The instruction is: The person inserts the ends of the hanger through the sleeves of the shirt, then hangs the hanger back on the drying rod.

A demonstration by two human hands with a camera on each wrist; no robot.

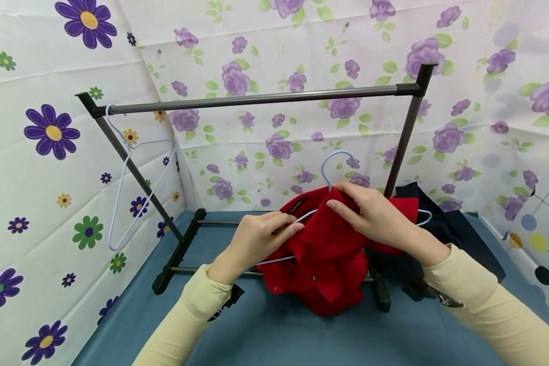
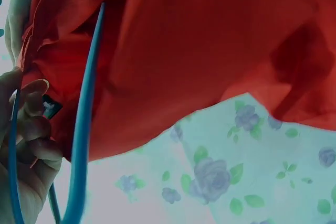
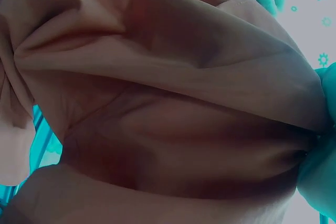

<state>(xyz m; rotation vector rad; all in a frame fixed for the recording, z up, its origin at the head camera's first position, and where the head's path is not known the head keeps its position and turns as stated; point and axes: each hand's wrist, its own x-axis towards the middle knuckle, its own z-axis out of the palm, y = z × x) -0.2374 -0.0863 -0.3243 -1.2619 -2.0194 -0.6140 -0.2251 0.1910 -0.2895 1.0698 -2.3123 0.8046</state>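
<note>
A red shirt (image 1: 329,274) with a collar and a button hangs bunched on a light blue hanger (image 1: 326,168), whose hook sticks up above the collar. My left hand (image 1: 261,238) pinches one arm of the hanger at the shirt's left side, where that arm and the lower bar are outside the cloth. In the left wrist view, curled fingers (image 2: 39,145) lie by the hanger's blue bars. My right hand (image 1: 377,213) pinches the collar just below the hook. The hanger's other end pokes out of the red cloth on the right. In the right wrist view, shirt folds (image 3: 173,129) fill most of the picture.
Behind the shirt stands a dark metal clothes rack (image 1: 256,100) on a blue-covered table (image 1: 274,340). An unloaded pale hanger (image 1: 117,203) hangs at its left end. Dark navy cloth (image 1: 462,239) lies at the right. Flowered sheets (image 1: 265,56) enclose the back and sides.
</note>
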